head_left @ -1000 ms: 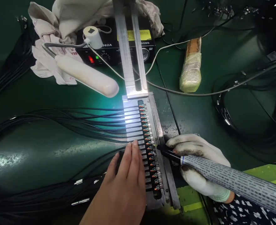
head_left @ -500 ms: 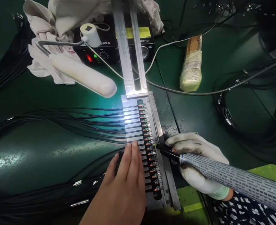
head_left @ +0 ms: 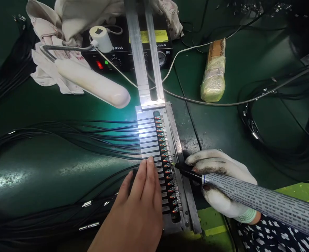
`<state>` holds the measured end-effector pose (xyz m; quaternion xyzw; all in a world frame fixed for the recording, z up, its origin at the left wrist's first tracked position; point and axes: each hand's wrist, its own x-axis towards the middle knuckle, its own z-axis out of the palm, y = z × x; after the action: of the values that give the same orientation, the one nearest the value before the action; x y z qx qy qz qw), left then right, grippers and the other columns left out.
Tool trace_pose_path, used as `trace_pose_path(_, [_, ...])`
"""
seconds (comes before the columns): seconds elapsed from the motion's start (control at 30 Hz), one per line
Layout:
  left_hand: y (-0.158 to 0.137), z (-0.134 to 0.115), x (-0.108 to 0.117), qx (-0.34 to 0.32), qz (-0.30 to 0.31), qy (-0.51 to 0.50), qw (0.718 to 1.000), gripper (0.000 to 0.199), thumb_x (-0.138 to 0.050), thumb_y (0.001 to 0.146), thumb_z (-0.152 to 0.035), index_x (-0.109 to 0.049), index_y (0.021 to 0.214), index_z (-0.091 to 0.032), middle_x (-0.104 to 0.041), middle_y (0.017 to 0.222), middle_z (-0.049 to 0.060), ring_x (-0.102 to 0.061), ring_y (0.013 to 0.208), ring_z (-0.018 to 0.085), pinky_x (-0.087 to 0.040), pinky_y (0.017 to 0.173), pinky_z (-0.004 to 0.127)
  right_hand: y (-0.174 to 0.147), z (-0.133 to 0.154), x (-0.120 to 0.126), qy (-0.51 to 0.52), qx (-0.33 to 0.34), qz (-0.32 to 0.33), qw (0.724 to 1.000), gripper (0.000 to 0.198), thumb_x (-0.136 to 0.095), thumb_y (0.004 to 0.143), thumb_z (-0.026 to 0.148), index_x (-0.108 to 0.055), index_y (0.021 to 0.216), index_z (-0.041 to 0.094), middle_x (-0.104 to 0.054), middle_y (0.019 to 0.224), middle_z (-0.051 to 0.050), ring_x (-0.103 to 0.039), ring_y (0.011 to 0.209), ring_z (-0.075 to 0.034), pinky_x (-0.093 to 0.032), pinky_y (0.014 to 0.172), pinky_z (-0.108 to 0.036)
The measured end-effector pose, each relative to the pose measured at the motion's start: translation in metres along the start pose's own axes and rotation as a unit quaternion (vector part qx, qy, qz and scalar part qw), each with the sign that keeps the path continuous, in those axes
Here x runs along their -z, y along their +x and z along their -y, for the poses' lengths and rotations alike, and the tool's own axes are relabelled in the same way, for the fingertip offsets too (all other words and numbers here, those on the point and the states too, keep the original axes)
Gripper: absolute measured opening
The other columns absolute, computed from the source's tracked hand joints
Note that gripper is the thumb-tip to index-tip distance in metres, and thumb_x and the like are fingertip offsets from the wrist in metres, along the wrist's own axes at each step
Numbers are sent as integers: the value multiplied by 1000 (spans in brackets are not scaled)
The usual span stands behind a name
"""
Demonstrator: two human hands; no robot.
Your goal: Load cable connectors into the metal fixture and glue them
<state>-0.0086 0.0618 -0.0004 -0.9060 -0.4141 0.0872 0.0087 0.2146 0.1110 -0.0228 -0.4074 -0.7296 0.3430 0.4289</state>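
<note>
My right hand (head_left: pixel 222 175), in a stained white glove, grips what looks like a dispensing syringe with a black front end and a grey printed barrel (head_left: pixel 248 190). Its thin yellowish tip meets, or hovers just over, one small connector in the middle of a row of connectors (head_left: pixel 167 159) with orange and green parts. They sit in a metal fixture (head_left: pixel 147 140), each on a thin black cable (head_left: pixel 112 140) running left. Bare and stretched out, my left hand (head_left: pixel 138 206) lies flat over the cables at the fixture's left side, covering some of them.
A white lamp (head_left: pixel 91 84) on a bent neck lights the fixture. Behind stands a black control box (head_left: pixel 120 57) with dials and a gauge. A plastic-wrapped block (head_left: pixel 213 75) lies at right rear. Coiled black cables (head_left: pixel 251 129) lie far right, more cables at left.
Both hands, the syringe and the fixture look almost unmoved. The tip stays at the same connector; only a very slight shift of the whole view shows.
</note>
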Motion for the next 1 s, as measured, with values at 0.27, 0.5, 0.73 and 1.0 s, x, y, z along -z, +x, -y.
trace_pose_path(0.27, [1, 1, 0, -1, -7, 4, 1000, 60, -45, 88, -32, -49, 137, 1, -45, 147, 24, -36, 140, 37, -39, 105, 47, 1, -1, -1, 1, -4, -8, 1000, 19, -71, 79, 26, -67, 96, 19, -71, 99, -9, -69, 91, -24, -59, 83, -36])
trace_pose_path(0.5, [0, 0, -4, 9, -14, 9, 1000, 62, -47, 86, -32, -48, 138, 1, -44, 148, 23, -37, 140, 36, -39, 106, 46, 3, -1, -2, -1, -12, -14, 1000, 17, -69, 78, 22, -67, 95, 20, -71, 98, -8, -69, 90, -24, -59, 81, -37])
trace_pose_path(0.73, [0, -3, -3, 17, -5, 10, 1000, 64, -49, 86, -35, -47, 139, 0, -42, 150, 23, -37, 140, 36, -42, 105, 45, 1, -2, -3, -3, -10, -16, 1000, 18, -70, 79, 25, -67, 97, 20, -71, 100, -9, -69, 92, -26, -59, 83, -40])
trace_pose_path(1.0, [1, -5, -2, 20, -9, 8, 1000, 66, -56, 84, -38, -49, 138, -1, -40, 150, 24, -36, 141, 37, -43, 105, 47, -9, 12, 3, -3, 10, -37, 999, 21, -68, 80, 25, -66, 100, 18, -70, 100, -10, -69, 91, -25, -61, 77, -37])
